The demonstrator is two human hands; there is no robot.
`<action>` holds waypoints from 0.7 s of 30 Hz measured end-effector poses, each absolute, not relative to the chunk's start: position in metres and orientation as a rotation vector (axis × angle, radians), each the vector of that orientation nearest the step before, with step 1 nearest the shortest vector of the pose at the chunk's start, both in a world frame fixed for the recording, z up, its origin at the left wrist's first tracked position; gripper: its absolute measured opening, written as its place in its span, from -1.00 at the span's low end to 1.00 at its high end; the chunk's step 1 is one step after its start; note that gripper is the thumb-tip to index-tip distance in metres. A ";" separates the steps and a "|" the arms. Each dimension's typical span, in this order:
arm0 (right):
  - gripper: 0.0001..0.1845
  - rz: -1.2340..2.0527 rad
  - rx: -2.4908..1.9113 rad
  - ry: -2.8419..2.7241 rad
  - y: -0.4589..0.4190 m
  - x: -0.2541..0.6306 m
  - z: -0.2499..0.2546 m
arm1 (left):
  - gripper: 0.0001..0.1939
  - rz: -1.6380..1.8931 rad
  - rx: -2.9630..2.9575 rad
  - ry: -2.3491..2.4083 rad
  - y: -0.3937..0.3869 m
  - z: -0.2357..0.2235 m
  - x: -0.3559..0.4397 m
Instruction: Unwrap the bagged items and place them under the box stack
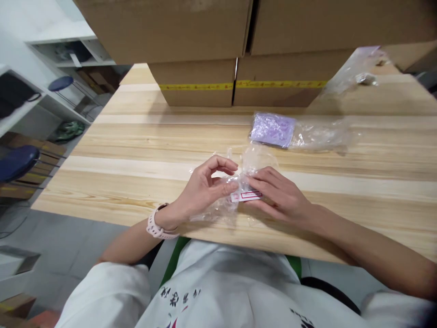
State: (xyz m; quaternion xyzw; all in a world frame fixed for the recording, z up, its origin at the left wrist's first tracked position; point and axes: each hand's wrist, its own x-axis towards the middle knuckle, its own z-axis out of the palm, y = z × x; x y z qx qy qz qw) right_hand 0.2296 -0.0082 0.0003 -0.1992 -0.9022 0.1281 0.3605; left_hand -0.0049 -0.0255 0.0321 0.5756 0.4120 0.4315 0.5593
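Observation:
A crinkled clear plastic bag (221,209) lies near the table's front edge, between my two hands. A small white label with a red frame (251,196) shows at its middle, partly under my right fingers. My left hand (208,184) has its thumb pressed on the plastic and its index finger curved above, apart from the thumb. Closed over the other side of the bag, my right hand (280,193) hides what lies beneath its fingers. Beyond the hands rests a purple flat packet (273,130) in clear wrapping.
Large cardboard boxes (200,82) with yellow tape stand stacked across the back of the wooden table (112,150). More clear plastic wrapping (344,77) lies at the back right. Blue stools (18,161) and white shelves (37,38) are off to the left.

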 end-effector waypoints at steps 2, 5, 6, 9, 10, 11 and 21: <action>-0.25 0.162 -0.517 -2.299 -0.007 0.237 0.005 | -0.70 1.032 1.424 0.951 -0.025 0.039 -0.001; -0.12 -0.076 -0.624 -2.248 -0.006 0.259 0.011 | -0.65 0.938 1.526 0.887 -0.026 0.056 0.007; -0.11 -0.147 -0.700 -2.210 -0.006 0.269 0.011 | -0.61 0.888 1.573 0.856 -0.025 0.061 0.011; -0.13 -0.360 -0.929 -2.011 -0.004 0.302 0.004 | -0.45 0.719 1.675 0.735 -0.017 0.067 0.031; -0.14 -0.423 -1.002 -1.938 -0.003 0.315 0.000 | -0.42 0.658 1.669 0.690 -0.012 0.065 0.041; -0.17 -0.479 -1.077 -1.872 -0.002 0.327 -0.006 | -0.38 0.597 1.644 0.645 -0.007 0.061 0.052; -0.61 -0.183 -1.591 -1.253 0.079 0.451 -0.032 | -0.23 0.291 0.981 0.611 0.035 -0.006 0.172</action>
